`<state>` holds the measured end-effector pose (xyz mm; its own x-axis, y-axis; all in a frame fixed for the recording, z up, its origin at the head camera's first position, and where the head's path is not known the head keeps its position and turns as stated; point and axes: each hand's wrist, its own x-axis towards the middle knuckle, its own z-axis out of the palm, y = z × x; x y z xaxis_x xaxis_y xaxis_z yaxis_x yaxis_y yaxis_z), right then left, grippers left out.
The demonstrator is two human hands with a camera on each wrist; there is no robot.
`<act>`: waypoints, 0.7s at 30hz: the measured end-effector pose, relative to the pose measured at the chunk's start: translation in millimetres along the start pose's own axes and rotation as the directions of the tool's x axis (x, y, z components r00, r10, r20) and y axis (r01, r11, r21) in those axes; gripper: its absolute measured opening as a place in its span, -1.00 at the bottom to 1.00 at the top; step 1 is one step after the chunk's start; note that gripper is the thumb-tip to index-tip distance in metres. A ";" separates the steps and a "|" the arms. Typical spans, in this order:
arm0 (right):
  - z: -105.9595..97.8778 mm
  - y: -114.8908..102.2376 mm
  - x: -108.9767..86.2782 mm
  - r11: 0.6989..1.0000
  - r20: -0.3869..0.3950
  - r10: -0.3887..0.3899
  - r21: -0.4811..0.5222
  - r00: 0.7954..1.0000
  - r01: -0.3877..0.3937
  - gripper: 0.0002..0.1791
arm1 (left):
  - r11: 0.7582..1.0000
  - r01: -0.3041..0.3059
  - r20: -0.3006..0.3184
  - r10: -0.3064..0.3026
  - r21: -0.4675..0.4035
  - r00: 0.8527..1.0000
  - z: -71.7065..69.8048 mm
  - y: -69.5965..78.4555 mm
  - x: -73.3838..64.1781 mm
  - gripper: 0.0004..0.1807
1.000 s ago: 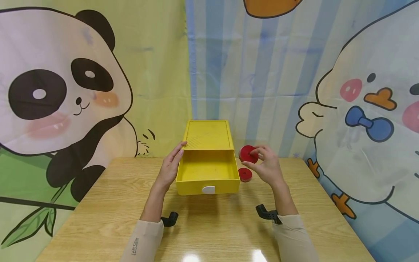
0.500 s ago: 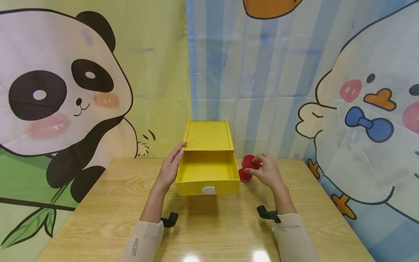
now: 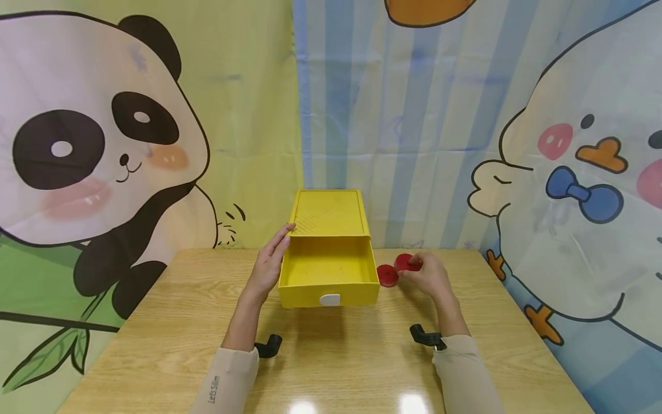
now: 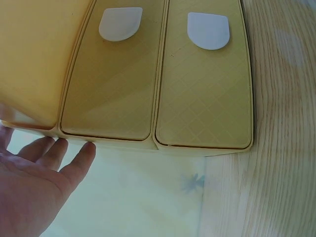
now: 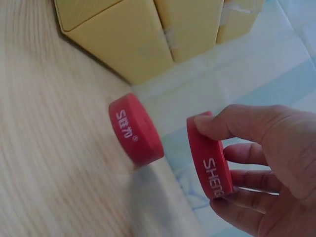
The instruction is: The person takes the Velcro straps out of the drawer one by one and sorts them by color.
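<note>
A yellow drawer box (image 3: pixel 331 213) stands at the back middle of the table, its top drawer (image 3: pixel 328 294) pulled out with nothing visible inside. Two lower drawer fronts with white tabs (image 4: pixel 209 30) show closed in the left wrist view. My left hand (image 3: pixel 268 267) touches the box's left side with fairly straight fingers (image 4: pixel 79 162). To the right of the box, my right hand (image 3: pixel 430 273) pinches a red round disc (image 5: pixel 210 160) with white lettering between thumb and fingers. A similar red disc (image 5: pixel 136 129) lies on the table between it and the box. Whether the held disc touches the table, I cannot tell.
The wooden table (image 3: pixel 196 322) ends at a printed curtain (image 3: pixel 341 115) close behind the box. Black wrist mounts (image 3: pixel 426 336) sit under both forearms.
My right hand has lowered the red disc from beside the box, past the other disc, to a spot low on its right. The left hand and the box have not moved.
</note>
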<state>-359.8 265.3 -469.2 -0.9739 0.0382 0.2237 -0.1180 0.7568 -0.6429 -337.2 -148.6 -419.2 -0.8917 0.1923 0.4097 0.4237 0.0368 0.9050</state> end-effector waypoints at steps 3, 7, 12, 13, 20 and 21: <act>0.7 4.2 0.3 0.999 0.016 0.032 0.000 0.999 -0.032 -0.54 | 1.000 -0.001 -0.001 0.001 0.001 1.000 0.1 0.9 -0.1 -0.44; 2.0 8.1 -0.7 0.999 0.026 0.050 -0.018 0.998 -0.050 -0.53 | 1.000 0.006 -0.005 -0.006 0.003 1.000 0.6 1.6 -0.9 -0.44; 5.0 11.7 -1.1 0.996 0.018 0.070 -0.059 0.997 -0.069 -0.53 | 1.000 -0.006 -0.001 0.006 -0.002 1.000 0.5 0.3 -0.4 -0.45; 5.7 12.5 -1.0 0.995 0.016 0.075 -0.061 0.997 -0.074 -0.53 | 1.000 -0.009 0.001 0.009 -0.004 1.000 0.4 0.0 -0.4 -0.45; 10.2 17.9 -0.2 0.993 0.008 0.091 -0.077 0.996 -0.090 -0.57 | 1.000 -0.015 0.000 0.015 -0.005 1.000 0.2 -1.2 0.5 -0.45; 11.2 18.5 -0.3 0.992 0.003 0.095 -0.078 0.995 -0.094 -0.57 | 1.000 -0.016 -0.001 0.016 -0.005 1.000 0.4 -1.0 0.5 -0.45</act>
<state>-363.9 272.0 -489.3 -0.9812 0.1081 0.1597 -0.0100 0.7984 -0.6020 -338.0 -148.2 -420.0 -0.8852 0.1916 0.4240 0.4368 0.0285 0.8991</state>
